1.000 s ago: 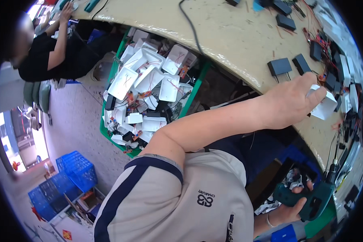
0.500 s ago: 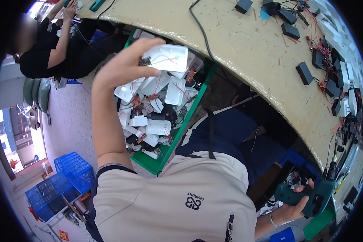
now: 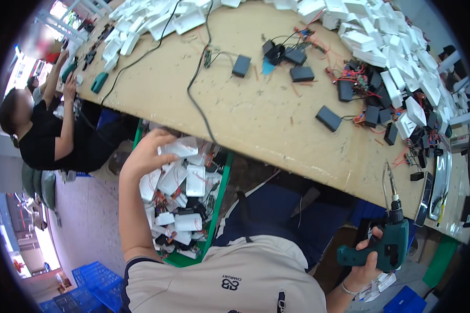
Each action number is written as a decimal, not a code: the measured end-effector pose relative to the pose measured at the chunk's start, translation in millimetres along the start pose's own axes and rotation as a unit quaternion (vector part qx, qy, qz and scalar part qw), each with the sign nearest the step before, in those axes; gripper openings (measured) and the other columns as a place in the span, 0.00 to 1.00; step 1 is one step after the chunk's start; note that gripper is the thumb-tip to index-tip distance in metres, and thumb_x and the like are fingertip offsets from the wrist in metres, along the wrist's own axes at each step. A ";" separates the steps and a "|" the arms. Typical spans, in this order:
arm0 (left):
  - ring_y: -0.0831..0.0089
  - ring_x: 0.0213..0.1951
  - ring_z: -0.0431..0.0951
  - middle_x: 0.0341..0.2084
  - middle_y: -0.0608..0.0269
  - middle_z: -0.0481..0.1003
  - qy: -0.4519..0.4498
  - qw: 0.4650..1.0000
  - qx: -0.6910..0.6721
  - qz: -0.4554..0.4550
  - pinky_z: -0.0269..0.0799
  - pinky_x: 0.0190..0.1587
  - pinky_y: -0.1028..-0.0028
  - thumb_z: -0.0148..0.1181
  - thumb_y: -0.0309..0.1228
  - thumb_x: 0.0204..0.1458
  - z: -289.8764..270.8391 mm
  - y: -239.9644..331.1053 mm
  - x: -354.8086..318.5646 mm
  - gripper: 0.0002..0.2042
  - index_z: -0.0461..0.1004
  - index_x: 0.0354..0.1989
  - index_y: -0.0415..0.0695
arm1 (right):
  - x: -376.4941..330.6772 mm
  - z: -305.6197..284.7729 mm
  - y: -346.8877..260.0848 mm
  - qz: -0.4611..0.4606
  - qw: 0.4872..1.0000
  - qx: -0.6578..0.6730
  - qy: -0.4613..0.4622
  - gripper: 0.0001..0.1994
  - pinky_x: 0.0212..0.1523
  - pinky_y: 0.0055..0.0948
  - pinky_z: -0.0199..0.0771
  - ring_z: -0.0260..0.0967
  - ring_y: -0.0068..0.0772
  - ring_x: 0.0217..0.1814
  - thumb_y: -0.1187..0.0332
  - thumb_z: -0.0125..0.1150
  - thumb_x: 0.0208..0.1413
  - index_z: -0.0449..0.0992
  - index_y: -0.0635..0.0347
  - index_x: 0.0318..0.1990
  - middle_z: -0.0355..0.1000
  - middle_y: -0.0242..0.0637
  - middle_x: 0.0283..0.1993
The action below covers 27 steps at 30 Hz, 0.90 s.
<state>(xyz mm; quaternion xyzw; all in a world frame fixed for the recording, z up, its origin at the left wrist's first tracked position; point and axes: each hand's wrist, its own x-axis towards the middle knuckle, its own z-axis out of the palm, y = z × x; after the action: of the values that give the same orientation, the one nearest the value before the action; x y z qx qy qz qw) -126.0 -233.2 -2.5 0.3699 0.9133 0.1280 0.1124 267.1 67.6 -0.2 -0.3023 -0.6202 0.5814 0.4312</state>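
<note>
My left hand [image 3: 150, 154] is over a green crate [image 3: 218, 208] beside the table, with thumb and fingers around the end of a white plastic shell [image 3: 185, 147]. That shell is slightly blurred. Beneath it, the crate holds a heap of similar white shells [image 3: 196, 181], red wires and small circuit boards. My right hand [image 3: 368, 258] grips the handle of a green soldering gun [image 3: 394, 245], its thin metal tip pointing up past the table's front edge.
On the wooden table [image 3: 245, 120] lie black boxes [image 3: 329, 118], a dark cable [image 3: 190, 94] and a tangle of wired boards [image 3: 355, 81]. White shells [image 3: 365, 39] are piled behind. A person in black [image 3: 42, 130] works at the left. Blue crates [image 3: 96, 284] sit on the floor.
The view has tilted up, showing more of the table and the white pile. My left hand has stayed over the crate with the shell; the soldering gun remains in my right hand.
</note>
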 end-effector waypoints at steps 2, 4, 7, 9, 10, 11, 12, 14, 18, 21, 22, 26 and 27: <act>0.67 0.40 0.70 0.37 0.54 0.69 -0.150 0.961 -0.230 0.048 0.64 0.43 0.73 0.62 0.30 0.37 -28.5 34.6 19.8 0.20 0.69 0.40 0.37 | 4.1 -0.5 3.5 0.002 0.999 0.028 0.016 0.30 0.24 0.18 0.70 0.68 0.29 0.26 0.64 0.59 0.43 0.54 0.71 0.51 0.64 0.53 0.44; 0.72 0.33 0.72 0.30 0.59 0.72 -0.140 0.941 -0.277 0.132 0.66 0.38 0.76 0.58 0.28 0.42 -43.4 75.3 48.3 0.14 0.69 0.38 0.35 | 9.4 -2.0 5.2 0.005 0.998 0.058 0.020 0.31 0.24 0.17 0.70 0.69 0.28 0.26 0.64 0.59 0.43 0.54 0.71 0.51 0.64 0.52 0.44; 0.76 0.31 0.71 0.28 0.62 0.73 -0.013 0.954 -0.246 0.168 0.66 0.36 0.78 0.53 0.26 0.47 -56.3 114.4 118.0 0.12 0.69 0.40 0.34 | 14.2 -7.5 8.2 0.028 0.995 0.092 0.031 0.30 0.23 0.17 0.70 0.69 0.29 0.26 0.64 0.59 0.43 0.54 0.71 0.51 0.65 0.51 0.43; 0.77 0.32 0.71 0.27 0.62 0.72 0.033 0.952 -0.253 0.168 0.66 0.36 0.78 0.50 0.26 0.48 -56.3 136.9 188.9 0.12 0.68 0.41 0.34 | 17.7 -12.0 9.6 0.034 0.995 0.089 0.028 0.30 0.24 0.18 0.70 0.68 0.28 0.26 0.64 0.59 0.44 0.53 0.70 0.52 0.64 0.50 0.43; 0.78 0.32 0.71 0.27 0.62 0.72 0.050 0.947 -0.270 0.165 0.66 0.36 0.79 0.49 0.27 0.49 -53.5 148.2 226.8 0.12 0.68 0.40 0.34 | 20.7 -13.3 8.7 0.046 0.995 0.085 0.018 0.30 0.24 0.19 0.70 0.67 0.28 0.27 0.63 0.58 0.45 0.53 0.69 0.53 0.63 0.50 0.44; 0.77 0.32 0.72 0.27 0.61 0.73 0.073 0.953 -0.245 0.161 0.66 0.36 0.78 0.49 0.28 0.48 -50.6 159.3 261.4 0.13 0.68 0.40 0.34 | 23.5 -11.2 7.2 0.044 0.995 0.077 0.034 0.30 0.23 0.18 0.70 0.67 0.27 0.26 0.63 0.59 0.45 0.53 0.70 0.52 0.64 0.50 0.43; 0.76 0.33 0.72 0.27 0.61 0.73 0.097 0.958 -0.221 0.156 0.65 0.36 0.78 0.49 0.28 0.48 -46.9 167.6 295.0 0.13 0.69 0.40 0.34 | 25.9 -12.0 6.5 0.038 0.995 0.076 0.042 0.30 0.23 0.18 0.70 0.67 0.27 0.26 0.63 0.59 0.45 0.53 0.70 0.52 0.64 0.50 0.43; 0.74 0.32 0.72 0.28 0.59 0.74 0.185 0.939 -0.208 0.199 0.65 0.34 0.76 0.51 0.30 0.46 -24.1 172.4 366.8 0.12 0.70 0.37 0.36 | 29.9 -13.1 6.8 0.044 0.996 0.058 0.060 0.30 0.23 0.18 0.70 0.67 0.27 0.25 0.62 0.59 0.44 0.54 0.70 0.51 0.64 0.49 0.43; 0.72 0.30 0.72 0.28 0.58 0.74 0.207 0.968 -0.058 0.126 0.64 0.31 0.74 0.52 0.31 0.44 -4.8 213.6 432.5 0.11 0.71 0.34 0.36 | 43.6 -7.7 1.8 0.044 0.993 0.034 0.105 0.31 0.22 0.19 0.70 0.67 0.27 0.24 0.62 0.60 0.43 0.54 0.71 0.50 0.65 0.50 0.42; 0.66 0.31 0.74 0.28 0.51 0.74 0.129 0.987 -0.052 0.079 0.68 0.34 0.71 0.55 0.32 0.39 -4.1 214.5 421.4 0.13 0.72 0.31 0.35 | 49.4 -6.3 1.1 0.050 0.991 0.034 0.120 0.31 0.21 0.19 0.70 0.68 0.28 0.23 0.63 0.60 0.42 0.54 0.72 0.50 0.65 0.51 0.39; 0.69 0.30 0.74 0.26 0.52 0.73 0.086 0.983 -0.146 0.076 0.67 0.33 0.72 0.57 0.33 0.37 -7.2 210.0 411.2 0.13 0.73 0.30 0.35 | 50.7 -7.4 1.2 0.046 0.991 0.033 0.124 0.31 0.21 0.19 0.70 0.68 0.28 0.23 0.63 0.60 0.42 0.54 0.72 0.50 0.65 0.51 0.39; 0.75 0.25 0.72 0.23 0.57 0.73 0.174 0.943 -0.231 0.162 0.66 0.29 0.76 0.59 0.32 0.36 -34.3 195.2 353.3 0.13 0.73 0.29 0.36 | 48.4 -7.9 -1.7 0.058 0.990 0.053 0.117 0.31 0.23 0.20 0.70 0.68 0.29 0.24 0.64 0.60 0.41 0.54 0.73 0.50 0.65 0.52 0.40; 0.75 0.24 0.71 0.23 0.58 0.73 0.225 0.934 -0.203 0.190 0.66 0.29 0.77 0.58 0.31 0.37 -47.1 200.4 324.9 0.12 0.73 0.30 0.36 | 48.2 -8.3 -1.0 0.055 0.991 0.065 0.106 0.31 0.23 0.20 0.70 0.68 0.29 0.25 0.65 0.60 0.41 0.54 0.73 0.50 0.65 0.52 0.40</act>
<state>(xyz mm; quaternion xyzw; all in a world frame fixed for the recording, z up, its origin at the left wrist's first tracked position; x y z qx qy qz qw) -238.2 127.6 69.5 0.4675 0.7816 0.4098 -0.0502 253.1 113.5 9.2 -0.3673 -0.5141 0.6083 0.4804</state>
